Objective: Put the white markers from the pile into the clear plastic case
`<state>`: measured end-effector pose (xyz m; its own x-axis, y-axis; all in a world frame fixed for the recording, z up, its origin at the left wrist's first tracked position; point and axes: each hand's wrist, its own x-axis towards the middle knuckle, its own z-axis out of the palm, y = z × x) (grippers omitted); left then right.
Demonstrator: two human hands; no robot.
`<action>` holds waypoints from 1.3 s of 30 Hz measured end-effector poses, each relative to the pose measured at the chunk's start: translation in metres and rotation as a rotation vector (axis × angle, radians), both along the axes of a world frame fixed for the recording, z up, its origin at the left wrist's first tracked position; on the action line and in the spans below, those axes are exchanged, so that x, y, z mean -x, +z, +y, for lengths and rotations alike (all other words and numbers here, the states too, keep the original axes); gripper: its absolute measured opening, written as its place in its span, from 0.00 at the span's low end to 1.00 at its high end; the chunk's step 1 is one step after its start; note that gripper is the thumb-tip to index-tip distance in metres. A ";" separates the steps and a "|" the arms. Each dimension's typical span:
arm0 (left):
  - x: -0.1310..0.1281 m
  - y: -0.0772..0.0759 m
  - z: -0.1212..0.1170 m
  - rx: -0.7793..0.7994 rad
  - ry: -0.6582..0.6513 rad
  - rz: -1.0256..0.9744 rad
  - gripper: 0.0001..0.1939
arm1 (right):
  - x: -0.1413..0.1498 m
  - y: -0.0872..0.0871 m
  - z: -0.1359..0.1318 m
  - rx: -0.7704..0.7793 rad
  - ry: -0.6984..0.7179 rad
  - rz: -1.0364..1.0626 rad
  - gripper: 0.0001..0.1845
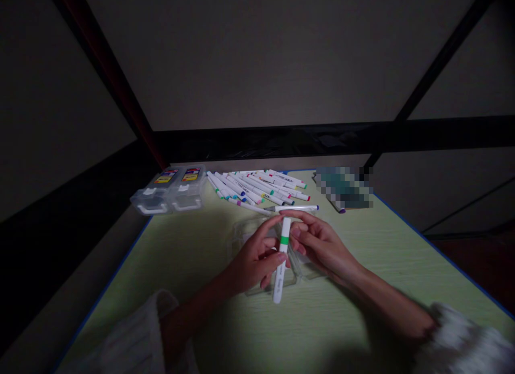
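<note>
A white marker with a green band stands nearly upright in front of me, tilted slightly. My left hand is closed around it, thumb pressed on the barrel. My right hand reaches the marker's upper end, index finger over the top and the other fingers curled beside the green band. Under both hands lies a clear plastic case, partly hidden by them. Just behind my fingertips, a white marker with a blue end lies crosswise.
Several white markers with coloured ends are heaped at the table's back. Two clear lidded cases with handles stand at the back left. A blurred-out flat item lies back right. Blue edging borders the pale green table.
</note>
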<state>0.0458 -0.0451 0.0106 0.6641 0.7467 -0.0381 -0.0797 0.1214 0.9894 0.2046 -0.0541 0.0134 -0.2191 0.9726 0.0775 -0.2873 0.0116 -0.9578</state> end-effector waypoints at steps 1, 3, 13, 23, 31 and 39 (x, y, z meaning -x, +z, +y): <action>0.000 0.000 0.001 -0.001 0.000 -0.011 0.34 | 0.000 0.000 0.000 -0.004 -0.003 -0.004 0.19; 0.001 -0.001 0.002 -0.003 0.010 -0.038 0.37 | 0.000 0.000 -0.001 -0.016 -0.027 -0.022 0.18; 0.003 0.000 0.008 -0.056 0.235 -0.114 0.28 | 0.001 -0.006 -0.020 -0.845 -0.153 -0.687 0.03; 0.003 -0.001 0.012 -0.103 0.328 -0.135 0.13 | 0.010 -0.014 -0.026 -1.369 0.148 -1.180 0.09; 0.005 0.000 0.018 -0.106 0.412 -0.134 0.10 | 0.013 -0.014 -0.026 -1.391 0.073 -1.192 0.06; 0.015 0.001 0.035 -0.122 0.546 0.008 0.09 | 0.020 -0.018 -0.025 -1.328 0.018 -1.266 0.08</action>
<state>0.0308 -0.0104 0.0119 0.1794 0.9815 0.0666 -0.0910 -0.0509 0.9946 0.1844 -0.0788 -0.0050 -0.7599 0.4116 0.5031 0.5076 0.8592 0.0639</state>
